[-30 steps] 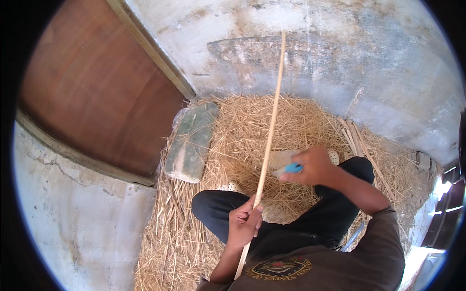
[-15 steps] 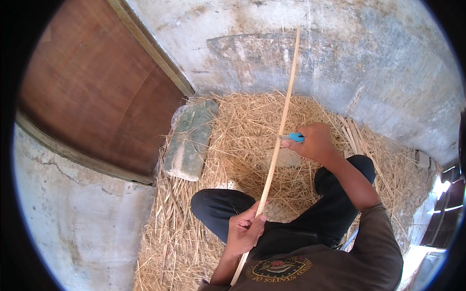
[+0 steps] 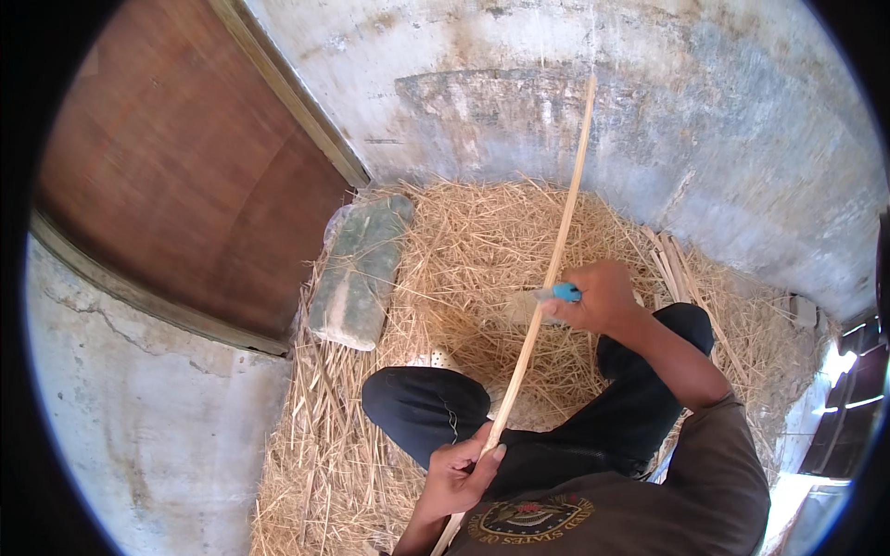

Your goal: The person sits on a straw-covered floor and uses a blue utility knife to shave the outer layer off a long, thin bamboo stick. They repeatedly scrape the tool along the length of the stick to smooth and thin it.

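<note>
A long pale strip (image 3: 572, 185), apparently of bamboo or wood, slants from near my body up toward the far wall. My left hand (image 3: 462, 474) is closed around its lower part, close to my lap. In my right hand (image 3: 603, 295) is a blue-handled knife (image 3: 566, 292), held against the strip about midway along it. The blade is blurred, so I cannot make out its edge. My fingers hide part of the handle.
Straw-like shavings (image 3: 482, 218) cover the floor around my folded legs. A greenish block-shaped bundle (image 3: 357, 273) lies left, beside a brown door panel (image 3: 195, 167). Loose strips (image 3: 681, 269) lie at right. A stained wall (image 3: 723, 111) closes off the far side.
The strip's far tip has moved right and nearer to me. My left hand has drawn back slightly toward my body. The right hand with the knife has come a little nearer too.
</note>
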Demonstrator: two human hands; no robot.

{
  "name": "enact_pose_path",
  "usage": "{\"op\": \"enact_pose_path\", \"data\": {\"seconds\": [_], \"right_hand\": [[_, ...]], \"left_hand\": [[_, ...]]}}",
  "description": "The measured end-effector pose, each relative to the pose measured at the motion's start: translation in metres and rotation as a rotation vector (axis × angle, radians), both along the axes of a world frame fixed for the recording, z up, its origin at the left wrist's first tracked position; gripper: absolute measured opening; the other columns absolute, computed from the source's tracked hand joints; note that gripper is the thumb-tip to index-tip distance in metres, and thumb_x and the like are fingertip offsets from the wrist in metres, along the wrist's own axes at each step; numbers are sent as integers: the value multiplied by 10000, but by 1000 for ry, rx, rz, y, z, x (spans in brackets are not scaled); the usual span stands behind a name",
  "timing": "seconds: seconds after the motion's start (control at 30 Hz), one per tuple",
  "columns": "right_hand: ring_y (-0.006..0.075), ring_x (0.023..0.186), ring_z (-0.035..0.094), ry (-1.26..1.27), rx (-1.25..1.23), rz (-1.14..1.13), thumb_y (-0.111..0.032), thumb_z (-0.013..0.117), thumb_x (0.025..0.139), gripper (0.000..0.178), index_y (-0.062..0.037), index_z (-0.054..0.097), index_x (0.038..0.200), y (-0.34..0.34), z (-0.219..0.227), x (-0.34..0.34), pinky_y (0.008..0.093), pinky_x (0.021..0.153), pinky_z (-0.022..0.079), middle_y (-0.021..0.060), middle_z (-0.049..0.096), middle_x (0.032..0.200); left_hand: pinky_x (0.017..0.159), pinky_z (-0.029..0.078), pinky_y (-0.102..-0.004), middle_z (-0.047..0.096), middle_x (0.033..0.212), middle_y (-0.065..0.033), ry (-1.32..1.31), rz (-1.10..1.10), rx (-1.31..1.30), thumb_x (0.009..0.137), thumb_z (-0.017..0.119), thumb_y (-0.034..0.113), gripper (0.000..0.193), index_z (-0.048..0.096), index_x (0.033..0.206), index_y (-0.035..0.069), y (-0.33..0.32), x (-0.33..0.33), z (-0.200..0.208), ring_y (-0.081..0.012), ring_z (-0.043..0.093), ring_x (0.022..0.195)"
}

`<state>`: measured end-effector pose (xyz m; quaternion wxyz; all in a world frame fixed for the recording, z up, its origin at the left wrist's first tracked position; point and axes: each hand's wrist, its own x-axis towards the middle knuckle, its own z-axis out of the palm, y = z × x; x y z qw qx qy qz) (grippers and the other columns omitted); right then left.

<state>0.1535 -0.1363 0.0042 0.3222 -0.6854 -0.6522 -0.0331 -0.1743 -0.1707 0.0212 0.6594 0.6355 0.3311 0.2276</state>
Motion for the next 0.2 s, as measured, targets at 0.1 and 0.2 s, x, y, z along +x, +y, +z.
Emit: {"op": "enact_pose_path", "data": {"seconds": [0.1, 0.2], "right_hand": [[274, 393, 501, 22, 43, -72, -630, 611, 816, 609, -86, 584, 543, 10, 1, 11, 380, 432, 406, 88, 444, 426], [283, 396, 515, 136, -158, -260, -679, 588, 801, 617, -92, 698, 645, 29, -1, 61, 373, 444, 429, 91, 474, 439]], "left_hand": [[485, 309, -183, 504, 620, 45, -2, 3, 41, 909, 599, -29, 336, 576, 1241, -77, -4, -5, 1, -1, 394, 558], [498, 325, -179, 548, 643, 28, -11, -31, 141, 907, 606, -23, 336, 581, 1238, -74, -3, -4, 10, -6, 416, 566]]}}
